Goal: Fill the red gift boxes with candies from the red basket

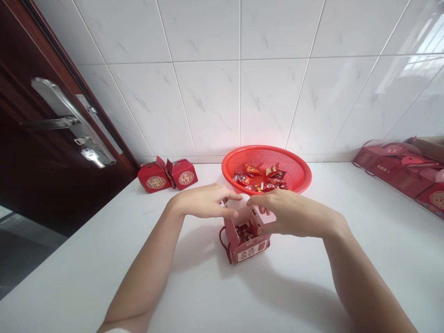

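Observation:
A small red gift box (pixel 252 249) with a printed front label stands on the white table, its top flaps raised. Several wrapped candies (pixel 245 232) lie inside. My left hand (pixel 208 201) is at the box's left and back edge, thumb and forefinger curled about a raised flap. From the right, my right hand (pixel 286 212) curves over the opposite flap, with its thumb near the front edge and its fingers toward the back. A red cord (pixel 226 245) hangs at the box's left side. The hands partly hide the flaps.
Behind the box, a red plastic basket (pixel 227 172) holds several wrapped candies (pixel 274 175). Two red gift boxes (pixel 156 180) stand at the back left. More red boxes (pixel 398 171) line the right side. A tiled wall (pixel 208 106) rises behind; a dark door (pixel 31 152) is at left.

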Demonstrator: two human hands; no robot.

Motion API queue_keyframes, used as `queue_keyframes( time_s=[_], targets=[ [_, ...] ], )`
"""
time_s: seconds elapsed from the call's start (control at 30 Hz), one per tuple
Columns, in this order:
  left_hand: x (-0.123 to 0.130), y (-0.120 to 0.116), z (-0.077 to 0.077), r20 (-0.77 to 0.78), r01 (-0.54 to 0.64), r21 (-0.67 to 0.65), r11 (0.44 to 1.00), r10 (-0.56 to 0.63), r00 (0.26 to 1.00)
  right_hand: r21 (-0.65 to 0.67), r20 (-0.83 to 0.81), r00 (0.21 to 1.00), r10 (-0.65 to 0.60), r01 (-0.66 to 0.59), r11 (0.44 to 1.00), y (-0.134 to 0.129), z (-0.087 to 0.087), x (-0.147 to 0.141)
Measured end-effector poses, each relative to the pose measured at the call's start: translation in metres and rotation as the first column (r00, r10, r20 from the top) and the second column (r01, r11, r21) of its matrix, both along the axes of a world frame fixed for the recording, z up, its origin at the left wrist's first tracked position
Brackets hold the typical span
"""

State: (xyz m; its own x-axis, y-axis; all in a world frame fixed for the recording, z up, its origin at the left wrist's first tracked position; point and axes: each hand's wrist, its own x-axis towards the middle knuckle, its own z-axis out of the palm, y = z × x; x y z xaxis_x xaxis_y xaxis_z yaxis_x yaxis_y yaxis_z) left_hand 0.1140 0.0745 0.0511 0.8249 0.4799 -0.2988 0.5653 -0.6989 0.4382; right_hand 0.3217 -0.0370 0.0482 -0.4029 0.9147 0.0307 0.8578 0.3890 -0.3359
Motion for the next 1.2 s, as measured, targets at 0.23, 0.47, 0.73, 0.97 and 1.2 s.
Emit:
queue_keyframes(
  time_s=[0.23, 0.47, 0.73, 0.97, 1.2],
  targets=[
    [0.008, -0.007, -0.002, 0.053, 0.065, 0.043, 0.997, -0.067, 0.996, -0.121, -0.117, 0.993, 0.016, -0.03, 0.992, -0.002, 0.001, -0.008],
    [0.017, -0.019, -0.005, 0.09, 0.038, 0.15, 0.988, -0.052, 0.995, -0.009, -0.326, 0.945, -0.019, 0.016, 1.0, -0.024, -0.037, 0.002],
    [0.006, -0.025, -0.051, 0.384, -0.122, 0.236, 0.964, 0.022, 0.923, 0.232, -0.472, 0.882, -0.005, 0.129, 0.964, -0.049, -0.096, -0.004],
    [0.002, -0.038, -0.093, 0.687, -0.279, 0.09, 0.956, 0.143, 0.712, 0.293, -0.587, 0.809, 0.007, 0.205, 0.934, -0.047, -0.121, -0.016],
    [0.002, -0.051, -0.112, 0.787, -0.352, -0.056, 0.934, 0.259, 0.56, 0.325, -0.622, 0.783, 0.006, 0.252, 0.911, -0.047, -0.133, -0.021]
  ],
)
